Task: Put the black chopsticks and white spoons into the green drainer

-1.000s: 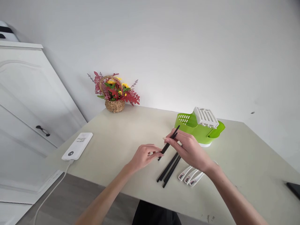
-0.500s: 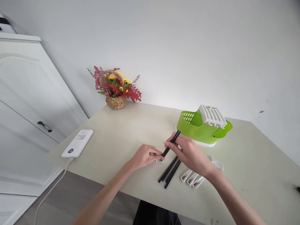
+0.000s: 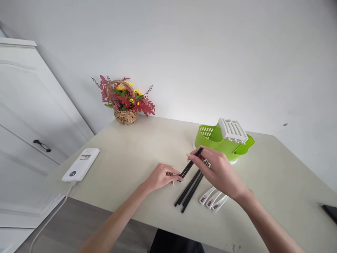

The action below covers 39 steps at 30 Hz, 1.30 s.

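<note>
A pair of black chopsticks (image 3: pixel 187 168) slants between my two hands, lifted over the table. My left hand (image 3: pixel 162 176) pinches their lower ends between thumb and fingers. Higher up, my right hand (image 3: pixel 214 168) grips the same pair, its thumb across them. Beneath lie several more black chopsticks (image 3: pixel 188 193) in a loose bundle, their far ends partly hidden by my right hand. Three white spoons (image 3: pixel 210 201) with printed handles rest just right of the bundle, their bowls covered by my right wrist. Behind my right hand stands a green utensil holder (image 3: pixel 210 140) with a white slotted top (image 3: pixel 233 130).
A wicker basket of flowers (image 3: pixel 125 116) stands against the wall at the back left. A white power bank (image 3: pixel 81 164) with a cable lies near the table's left edge. A dark flat object (image 3: pixel 330 212) sits at the far right edge. A white cabinet (image 3: pixel 26 105) borders the left.
The two held chopsticks now lie more evenly side by side, their upper ends nearly level. Both hands keep their hold in about the same place. The view shifts slightly.
</note>
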Each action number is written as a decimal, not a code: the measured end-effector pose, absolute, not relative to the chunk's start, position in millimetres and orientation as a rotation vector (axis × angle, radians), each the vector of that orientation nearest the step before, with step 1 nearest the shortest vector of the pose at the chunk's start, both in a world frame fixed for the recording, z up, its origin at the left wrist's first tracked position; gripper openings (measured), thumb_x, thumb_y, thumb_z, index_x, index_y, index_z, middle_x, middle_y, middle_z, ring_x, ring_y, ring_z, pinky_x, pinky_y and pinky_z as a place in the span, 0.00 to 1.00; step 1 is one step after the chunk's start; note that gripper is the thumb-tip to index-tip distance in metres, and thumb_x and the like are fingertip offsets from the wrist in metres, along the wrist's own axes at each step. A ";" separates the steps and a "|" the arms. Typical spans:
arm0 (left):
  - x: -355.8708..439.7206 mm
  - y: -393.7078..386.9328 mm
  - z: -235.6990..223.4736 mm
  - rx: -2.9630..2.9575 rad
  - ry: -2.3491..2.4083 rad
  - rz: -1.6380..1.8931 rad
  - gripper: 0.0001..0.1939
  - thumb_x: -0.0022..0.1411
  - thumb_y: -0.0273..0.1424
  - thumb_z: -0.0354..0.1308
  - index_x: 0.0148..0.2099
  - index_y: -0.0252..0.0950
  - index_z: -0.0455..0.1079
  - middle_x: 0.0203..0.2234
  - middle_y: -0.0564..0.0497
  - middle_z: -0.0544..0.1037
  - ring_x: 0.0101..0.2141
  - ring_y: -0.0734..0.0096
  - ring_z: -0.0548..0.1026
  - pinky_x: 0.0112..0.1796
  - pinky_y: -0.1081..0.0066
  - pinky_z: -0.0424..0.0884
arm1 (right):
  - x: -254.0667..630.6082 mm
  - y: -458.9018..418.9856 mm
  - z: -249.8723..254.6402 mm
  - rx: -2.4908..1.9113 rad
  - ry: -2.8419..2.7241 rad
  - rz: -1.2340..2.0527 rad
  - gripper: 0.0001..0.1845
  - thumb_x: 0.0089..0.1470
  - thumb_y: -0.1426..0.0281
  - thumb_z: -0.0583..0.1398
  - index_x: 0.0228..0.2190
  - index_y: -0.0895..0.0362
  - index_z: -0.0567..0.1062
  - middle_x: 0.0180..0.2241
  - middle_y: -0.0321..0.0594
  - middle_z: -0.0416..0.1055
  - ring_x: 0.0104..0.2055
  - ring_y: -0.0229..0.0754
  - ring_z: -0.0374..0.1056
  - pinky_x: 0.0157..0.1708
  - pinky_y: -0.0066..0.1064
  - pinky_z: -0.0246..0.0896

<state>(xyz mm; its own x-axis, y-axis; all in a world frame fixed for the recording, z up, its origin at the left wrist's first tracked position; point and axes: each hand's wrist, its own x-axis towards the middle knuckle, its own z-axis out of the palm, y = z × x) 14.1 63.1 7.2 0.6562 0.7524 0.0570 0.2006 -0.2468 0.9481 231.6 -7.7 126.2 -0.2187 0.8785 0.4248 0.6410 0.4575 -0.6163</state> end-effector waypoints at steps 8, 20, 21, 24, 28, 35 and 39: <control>13.3 61.9 3.5 1.813 0.789 0.598 0.19 0.62 0.48 0.68 0.32 0.37 0.84 0.25 0.52 0.83 0.22 0.71 0.79 0.26 0.75 0.71 | 221.3 -6.5 121.7 -1.274 -1.873 0.353 0.20 0.70 0.59 0.55 0.26 0.52 0.69 0.29 0.37 0.74 0.29 0.37 0.68 0.30 0.29 0.60; 14.6 62.5 5.6 1.790 0.850 0.605 0.18 0.61 0.47 0.69 0.36 0.36 0.85 0.31 0.49 0.86 0.20 0.74 0.77 0.27 0.75 0.72 | 219.5 -5.2 117.6 -1.355 -1.742 0.347 0.19 0.69 0.60 0.58 0.25 0.52 0.72 0.27 0.35 0.75 0.35 0.40 0.75 0.32 0.29 0.62; 14.7 62.2 6.1 1.797 0.852 0.611 0.17 0.61 0.47 0.70 0.36 0.36 0.85 0.31 0.49 0.86 0.20 0.74 0.76 0.28 0.75 0.72 | 220.1 -5.3 118.3 -1.359 -1.746 0.358 0.19 0.69 0.60 0.58 0.26 0.52 0.72 0.27 0.34 0.75 0.35 0.40 0.75 0.32 0.29 0.62; 14.4 61.0 7.9 1.819 0.850 0.619 0.17 0.62 0.46 0.69 0.36 0.36 0.85 0.31 0.49 0.86 0.21 0.74 0.76 0.28 0.74 0.72 | 221.5 -5.8 123.2 -1.358 -1.767 0.365 0.19 0.68 0.60 0.58 0.25 0.52 0.71 0.27 0.34 0.75 0.34 0.39 0.74 0.30 0.29 0.62; 13.4 59.4 8.6 1.828 0.854 0.616 0.17 0.62 0.47 0.69 0.37 0.37 0.85 0.33 0.49 0.86 0.20 0.75 0.76 0.27 0.74 0.71 | 223.0 -9.2 134.5 -1.333 -1.752 0.340 0.13 0.68 0.60 0.59 0.31 0.52 0.73 0.26 0.31 0.74 0.28 0.36 0.71 0.30 0.27 0.61; 12.4 57.5 6.5 1.840 0.879 0.622 0.16 0.61 0.46 0.70 0.38 0.37 0.86 0.31 0.49 0.86 0.20 0.73 0.77 0.27 0.74 0.70 | 222.6 -24.0 143.7 -1.326 -1.747 0.372 0.12 0.67 0.59 0.59 0.33 0.51 0.74 0.25 0.29 0.73 0.26 0.34 0.68 0.30 0.27 0.61; 12.0 56.6 6.5 1.870 0.881 0.635 0.16 0.60 0.46 0.70 0.38 0.37 0.86 0.29 0.49 0.86 0.20 0.73 0.76 0.26 0.74 0.69 | 224.2 -29.6 148.0 -1.351 -1.756 0.430 0.15 0.67 0.58 0.59 0.30 0.51 0.72 0.24 0.30 0.73 0.26 0.35 0.67 0.29 0.28 0.60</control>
